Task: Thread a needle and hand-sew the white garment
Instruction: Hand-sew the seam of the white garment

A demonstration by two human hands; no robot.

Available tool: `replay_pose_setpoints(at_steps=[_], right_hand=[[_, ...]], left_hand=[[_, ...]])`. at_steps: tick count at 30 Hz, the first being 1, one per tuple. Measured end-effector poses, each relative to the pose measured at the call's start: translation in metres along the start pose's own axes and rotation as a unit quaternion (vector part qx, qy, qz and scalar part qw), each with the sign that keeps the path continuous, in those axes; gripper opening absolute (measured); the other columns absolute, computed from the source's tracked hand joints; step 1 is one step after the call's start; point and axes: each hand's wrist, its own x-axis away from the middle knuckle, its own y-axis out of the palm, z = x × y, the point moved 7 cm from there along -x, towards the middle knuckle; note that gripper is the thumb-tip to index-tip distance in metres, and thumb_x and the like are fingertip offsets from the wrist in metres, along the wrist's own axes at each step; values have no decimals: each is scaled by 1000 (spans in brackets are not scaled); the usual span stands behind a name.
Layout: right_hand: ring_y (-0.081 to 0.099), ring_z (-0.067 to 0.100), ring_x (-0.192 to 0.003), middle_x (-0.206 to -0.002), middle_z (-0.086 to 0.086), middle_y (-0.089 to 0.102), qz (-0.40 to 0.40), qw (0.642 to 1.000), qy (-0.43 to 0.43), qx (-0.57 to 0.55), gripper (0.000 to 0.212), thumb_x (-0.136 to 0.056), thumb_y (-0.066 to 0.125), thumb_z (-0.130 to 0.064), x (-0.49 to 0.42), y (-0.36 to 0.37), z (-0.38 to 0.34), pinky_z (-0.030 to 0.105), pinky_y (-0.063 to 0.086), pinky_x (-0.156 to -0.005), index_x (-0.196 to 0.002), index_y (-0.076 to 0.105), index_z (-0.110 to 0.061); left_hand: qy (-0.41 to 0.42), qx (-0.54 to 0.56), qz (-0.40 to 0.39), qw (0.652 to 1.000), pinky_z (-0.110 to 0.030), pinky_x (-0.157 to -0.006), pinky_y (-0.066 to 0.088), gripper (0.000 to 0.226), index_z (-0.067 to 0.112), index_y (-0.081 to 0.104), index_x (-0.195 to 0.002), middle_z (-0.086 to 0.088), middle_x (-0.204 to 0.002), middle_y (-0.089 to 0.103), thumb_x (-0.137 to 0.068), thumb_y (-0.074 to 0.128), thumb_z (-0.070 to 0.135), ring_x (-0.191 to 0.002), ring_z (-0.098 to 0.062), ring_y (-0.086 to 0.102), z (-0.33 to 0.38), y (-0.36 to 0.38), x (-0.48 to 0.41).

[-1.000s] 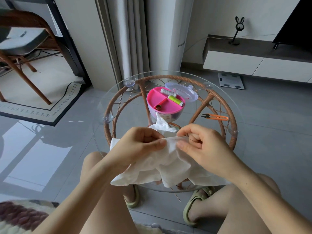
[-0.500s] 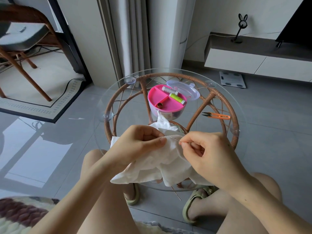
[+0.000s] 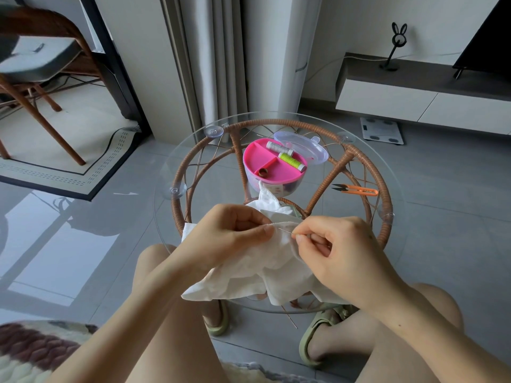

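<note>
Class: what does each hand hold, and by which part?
Left hand pinches the white garment at its upper edge; right hand pinches the needle by one end.

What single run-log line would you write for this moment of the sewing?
step: stitching | left hand: pinches white garment | right hand: pinches needle | orange snips: lie on glass table

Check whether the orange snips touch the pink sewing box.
Apart. The head view shows a wide gap between the orange snips and the pink sewing box.

The glass bench (image 3: 210, 167) carries a pink box (image 3: 260, 157) and clear lid (image 3: 304, 145) far. Orange snips (image 3: 359, 191) lie right, the white garment (image 3: 243, 280) near.
</note>
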Motion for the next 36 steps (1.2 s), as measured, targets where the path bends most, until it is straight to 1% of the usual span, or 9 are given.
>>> replay_pose_setpoints(at_steps=[6, 10, 13, 18, 22, 27, 30, 33, 36], right_hand=[[44, 18, -42, -45, 0, 46, -11, 998, -1, 61, 16, -77, 54, -13, -4, 6, -2, 29, 36, -39, -63, 61, -9], [44, 15, -42, -47, 0, 51, -27, 996, -4, 83, 17, -77, 54, -13, -8, 12, -6, 23, 34, -40, -63, 63, -9], [45, 10, -44, -47, -9, 47, -27, 998, 7, 47, 16, -78, 53, -13, -10, 11, -2, 22, 38, -42, -66, 64, -10], [49, 7, -50, -49, -11, 49, -38, 995, 66, -68, 16, -83, 61, -8, -8, 6, 11, 10, 34, -48, -68, 67, -10], [50, 4, -51, -55, 6, 61, -65, 978, 113, -160, 15, -83, 64, -2, -9, 9, 18, 11, 38, -53, -71, 71, -8], [57, 30, -66, -69, 18, 66, -80, 954, 159, -243, 16, -84, 64, -1, -10, 12, 28, 24, 45, -64, -75, 73, -10], [62, 15, -68, -70, 10, 70, -95, 935, 185, -288, 23, -85, 62, 2, -9, 15, 29, 18, 47, -67, -74, 74, -14], [59, 1, -62, -64, 2, 68, -95, 910, 212, -343, 22, -85, 60, 7, -8, 17, 30, 9, 43, -58, -74, 72, -8], [55, -2, -57, -60, -2, 62, -86, 885, 237, -392, 19, -85, 58, 8, -6, 22, 33, 7, 40, -54, -75, 68, -4]], left_hand=[[40, -115, 34, 992, -27, -69, 50, 8, 25, 72, -73, 3, -74, 72, -80, 71, 21, -66, -3, 60, 7, -3, 0], [81, -177, 28, 980, -20, -67, 49, 22, 31, 69, -72, 12, -74, 71, -83, 68, 12, -64, 4, 58, 18, 2, 2], [45, -116, 17, 992, -27, -72, 52, 5, 23, 73, -77, 6, -75, 73, -80, 71, 20, -69, -3, 63, 11, 0, 1], [11, -61, 13, 998, -42, -79, 55, 14, 25, 73, -77, -2, -77, 75, -70, 65, 33, -76, -17, 70, 3, -3, 0], [4, -37, 6, 999, -38, -77, 55, 13, 23, 73, -75, -3, -76, 74, -69, 65, 31, -71, -14, 67, 2, -1, -1], [-6, 24, -34, 999, -29, -67, 49, 15, 14, 72, -77, -6, -75, 69, -75, 65, 27, -69, -16, 61, 0, 3, 0], [-11, 73, -58, 996, -26, -65, 49, 13, 12, 71, -80, -7, -76, 67, -78, 64, 23, -70, -17, 60, -2, 6, 1], [-8, 100, -72, 992, -23, -63, 50, 9, 12, 70, -80, -6, -75, 67, -81, 67, 20, -70, -16, 61, -1, 8, 1], [-21, 134, -73, 988, -21, -58, 50, 10, 7, 68, -80, -6, -72, 67, -80, 69, 18, -64, -13, 62, -2, 9, 0]])
